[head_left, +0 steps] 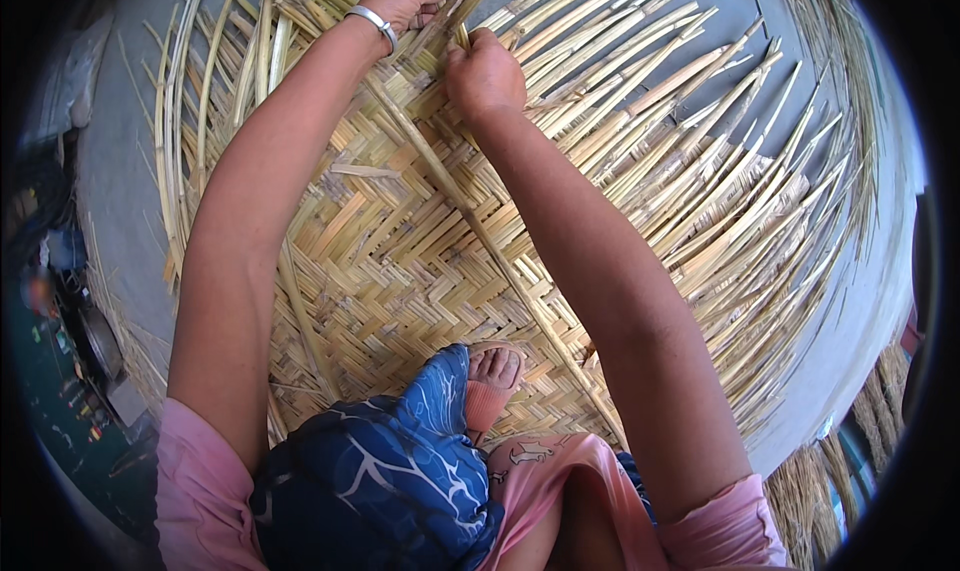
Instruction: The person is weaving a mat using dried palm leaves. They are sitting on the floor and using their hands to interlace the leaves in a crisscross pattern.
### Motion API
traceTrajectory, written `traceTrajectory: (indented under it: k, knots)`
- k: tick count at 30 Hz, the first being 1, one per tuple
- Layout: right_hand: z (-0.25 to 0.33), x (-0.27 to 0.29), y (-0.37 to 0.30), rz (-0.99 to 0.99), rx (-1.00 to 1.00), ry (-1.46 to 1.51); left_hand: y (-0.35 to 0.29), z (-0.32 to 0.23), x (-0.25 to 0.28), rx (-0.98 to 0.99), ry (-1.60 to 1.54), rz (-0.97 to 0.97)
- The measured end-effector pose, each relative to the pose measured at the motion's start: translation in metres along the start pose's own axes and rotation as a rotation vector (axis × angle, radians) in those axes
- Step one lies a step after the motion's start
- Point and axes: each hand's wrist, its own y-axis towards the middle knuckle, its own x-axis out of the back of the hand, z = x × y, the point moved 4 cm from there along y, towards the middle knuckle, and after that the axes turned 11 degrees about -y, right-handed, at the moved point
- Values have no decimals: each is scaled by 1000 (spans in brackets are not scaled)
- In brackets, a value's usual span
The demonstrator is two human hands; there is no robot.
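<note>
Woven mat (440,301) spread on the grey floor (125,221), below and in front of me, zigzag weave, under both my forearms. Both hands up at its far part, close together. Right hand (487,76) closed in a fist, a reed strip (463,37) pinched at the thumb side. Left hand (405,3) just beside it, up and to the left, fingers part-curled against the darker reeds (474,1); grip half hidden, cannot tell if it has them firmly. Silver bangle (372,23) on the left wrist.

In the way: long thin rod (470,216) lies slantwise over the mat, from near my left wrist down to my pink clothing (560,481). Short loose sliver (366,171) lies on the weave, left of the rod. My foot (495,368) is on the near part of the mat, beside the blue patterned cloth (390,471) over my leg. My forearms cover some of the weave.

Around: unwoven strip ends (690,156) fan out to the right, uneven tips; more long stalks (205,91) on the left. Dry stalk bundles (800,496) at lower right. Mixed clutter (85,341) at far left, too blurred to sort.
</note>
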Motion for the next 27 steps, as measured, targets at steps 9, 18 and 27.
traceTrajectory:
  k: [9, 18, 27]
  knots:
    - [-9, -6, -8, -194, 124, 117, -14, 1, 23, -303, 652, -234]
    - [-4, -6, -21, -94, 328, -40, -45, -6, 35, -512, 875, -378]
    - [3, -5, -32, 37, 459, -264, -51, -22, 39, -311, 482, -182]
